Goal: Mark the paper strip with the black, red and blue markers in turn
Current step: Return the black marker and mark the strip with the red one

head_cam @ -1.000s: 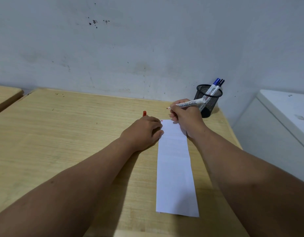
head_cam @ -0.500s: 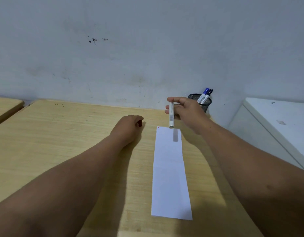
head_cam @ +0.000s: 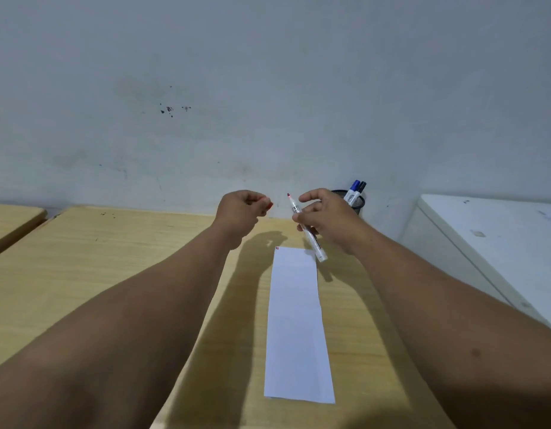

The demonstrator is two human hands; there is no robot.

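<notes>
A long white paper strip [head_cam: 295,323] lies on the wooden desk [head_cam: 113,261], with small marks at its far left corner. My right hand [head_cam: 326,218] is raised above the strip's far end and holds the uncapped red marker [head_cam: 306,229], its red tip pointing up and to the left. My left hand [head_cam: 241,210] is raised beside it, pinching the red cap [head_cam: 269,205] in its fingertips. A short gap separates cap and tip. The blue marker [head_cam: 352,191] and black marker [head_cam: 359,190] stand in the black mesh pen cup [head_cam: 359,203] behind my right hand.
A grey stained wall [head_cam: 268,103] runs right behind the desk. A white cabinet [head_cam: 497,243] stands to the right of the desk. Another wooden desk's corner [head_cam: 11,218] shows at the far left.
Both hands lifted off the strip and the desk. My right hand turned the red marker tip up; my left hand brought the red cap up close to the tip.
</notes>
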